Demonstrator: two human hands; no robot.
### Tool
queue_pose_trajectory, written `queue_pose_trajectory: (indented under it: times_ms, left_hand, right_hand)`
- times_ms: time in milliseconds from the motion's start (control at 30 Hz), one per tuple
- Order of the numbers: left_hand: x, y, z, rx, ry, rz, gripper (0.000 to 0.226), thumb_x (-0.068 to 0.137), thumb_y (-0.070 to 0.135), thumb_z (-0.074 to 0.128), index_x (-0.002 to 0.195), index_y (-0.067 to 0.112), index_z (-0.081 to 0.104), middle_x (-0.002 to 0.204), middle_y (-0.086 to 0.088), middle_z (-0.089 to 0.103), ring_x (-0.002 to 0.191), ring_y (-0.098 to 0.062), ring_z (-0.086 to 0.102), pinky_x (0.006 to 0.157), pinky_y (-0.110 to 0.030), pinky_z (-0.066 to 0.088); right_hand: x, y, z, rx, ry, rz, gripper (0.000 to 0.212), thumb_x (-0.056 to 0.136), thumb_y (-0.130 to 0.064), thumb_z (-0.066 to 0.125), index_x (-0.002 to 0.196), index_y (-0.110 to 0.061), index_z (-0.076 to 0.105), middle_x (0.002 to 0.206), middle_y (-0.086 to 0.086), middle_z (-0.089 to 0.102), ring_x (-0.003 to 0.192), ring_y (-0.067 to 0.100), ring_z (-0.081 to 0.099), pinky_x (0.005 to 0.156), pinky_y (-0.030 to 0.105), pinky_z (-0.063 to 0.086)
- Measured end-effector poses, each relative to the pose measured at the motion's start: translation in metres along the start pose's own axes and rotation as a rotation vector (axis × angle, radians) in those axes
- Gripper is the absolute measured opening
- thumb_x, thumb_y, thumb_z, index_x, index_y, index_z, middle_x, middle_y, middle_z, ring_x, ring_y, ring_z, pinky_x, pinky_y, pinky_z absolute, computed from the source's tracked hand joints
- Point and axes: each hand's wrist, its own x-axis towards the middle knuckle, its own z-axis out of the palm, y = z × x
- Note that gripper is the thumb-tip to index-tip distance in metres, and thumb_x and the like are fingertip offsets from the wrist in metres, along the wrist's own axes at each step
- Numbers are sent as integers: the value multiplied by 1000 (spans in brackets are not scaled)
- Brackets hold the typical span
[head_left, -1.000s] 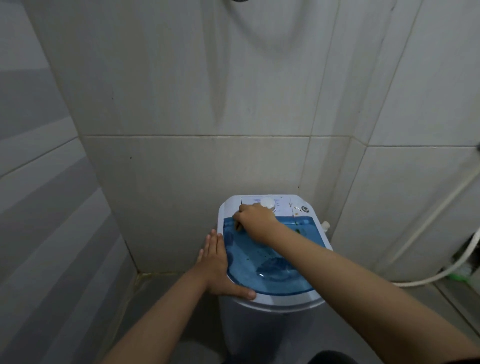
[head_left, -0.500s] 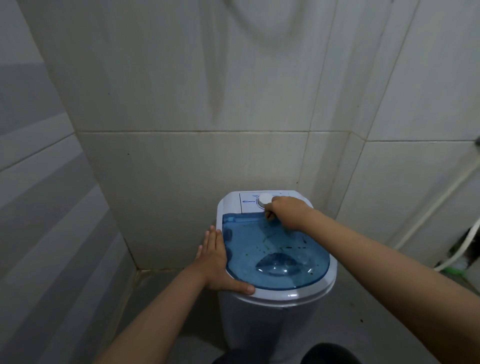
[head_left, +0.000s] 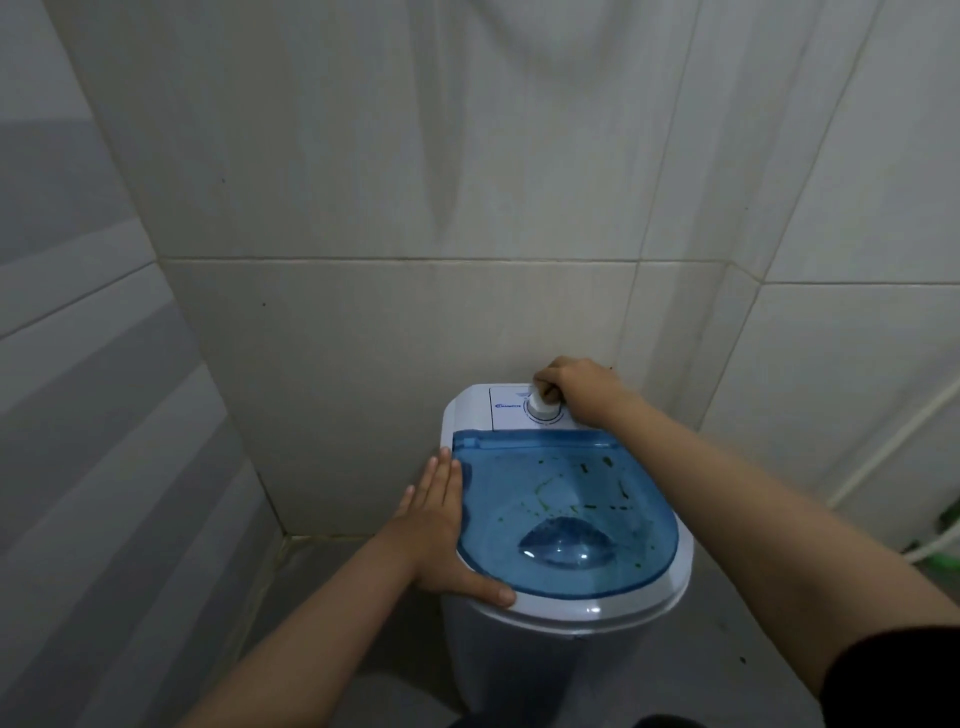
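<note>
Unit: a small white washing machine (head_left: 623, 610) stands on the floor (head_left: 332, 582) in a tiled corner, its back close to the wall (head_left: 395, 364).

Lid: the blue see-through lid (head_left: 519, 483) lies closed over the tub. Green flecks show on it towards 12 and 2 o'clock.

Control panel (head_left: 506, 410): a white strip along the top's rear edge, at 12 o'clock from the lid. The white dial (head_left: 543, 410) sits on it, right of the blue brand mark.

Right hand (head_left: 576, 387): it reaches in from 4 o'clock, forearm crossing the lid's right rear corner. Its fingers (head_left: 545, 382) are curled over the dial's top and right side and pinch it.

- One second ago this hand lay on the lid's rear left corner, short of the panel.
- Half a second ago it had reached the panel, knuckles beside the dial at 3 o'clock.
- It now sits further back, over the dial.

Left hand (head_left: 441, 530): flat and spread, it presses the machine's left rim at 9 o'clock. The fingers lie straight and together along the lid's edge. The thumb runs across the front rim towards 7 o'clock. Its position on the rim matches both earlier frames.

Surroundings: a pale hose (head_left: 883, 447) runs down the wall at 3 o'clock, well apart from the machine. The machine now appears further right in the view than before.
</note>
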Motion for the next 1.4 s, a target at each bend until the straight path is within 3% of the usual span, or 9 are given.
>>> queue_pose_trajectory:
  times_ms: [267,467,733,967,1100,1167,1233,1333,1400]
  left_hand:
    - [-1,1,-1,-3,-7,-4,156,41,87,61,142,13,-32,148,-2,-43,137,-19,-37,113,-41,-14]
    - [-3,1,-1,-8,8,-4,156,40,88,60,143,12,-29,150,-3,-40,139,-20,-33,112,-40,-12]
    - [-7,6,-4,3,2,-10,162,31,93,52,145,10,-26,153,-6,-35,142,-23,-28,115,-44,-9]
    - [-7,7,-6,-2,-4,-19,164,28,93,51,145,9,-26,154,-7,-33,142,-24,-28,115,-45,-9]
    - [-7,6,-6,-8,-5,-14,164,27,94,51,145,9,-26,154,-7,-33,142,-24,-28,115,-46,-8]
    - [-7,6,-5,-10,-5,-15,163,28,93,52,145,9,-26,154,-7,-33,142,-24,-28,115,-45,-9]
    - [-7,6,-5,-13,-8,-15,163,28,93,52,144,9,-27,153,-7,-34,142,-23,-29,116,-45,-9]
    - [-5,4,-5,-18,-4,-17,164,29,93,52,144,9,-27,153,-6,-36,141,-24,-29,116,-45,-9]
    - [-5,3,-4,-16,1,-17,163,29,93,53,144,9,-27,152,-6,-37,141,-23,-30,116,-45,-9]
  right_hand:
    - [-15,36,3,-4,-13,111,40,79,3,51,114,-11,64,118,11,60,101,31,62,87,39,53]
    - [-46,31,9,-122,-4,108,28,91,-7,49,117,-9,59,119,14,57,103,34,60,85,35,49]
    - [-74,18,12,-57,-32,94,19,84,-5,51,96,-13,63,111,9,62,91,27,65,83,40,56]
    - [-87,12,-9,29,-202,121,42,78,9,48,111,-9,66,112,4,69,101,20,63,84,28,50]
    - [-83,14,-33,125,-330,197,30,76,2,52,94,-11,71,105,7,72,86,22,63,73,31,54]
    - [-77,10,-47,127,-375,201,24,76,-5,59,96,-9,71,105,8,73,85,20,61,75,31,51]
    - [-70,3,-56,177,-319,198,29,76,-3,59,101,-9,71,104,5,72,96,23,63,82,32,52]
    - [-50,-18,-59,286,-119,175,41,74,10,50,105,-7,70,100,4,69,97,25,64,76,33,53]
    - [-32,-33,-52,271,-28,123,40,75,10,49,105,-7,70,107,7,71,101,26,64,81,32,52]
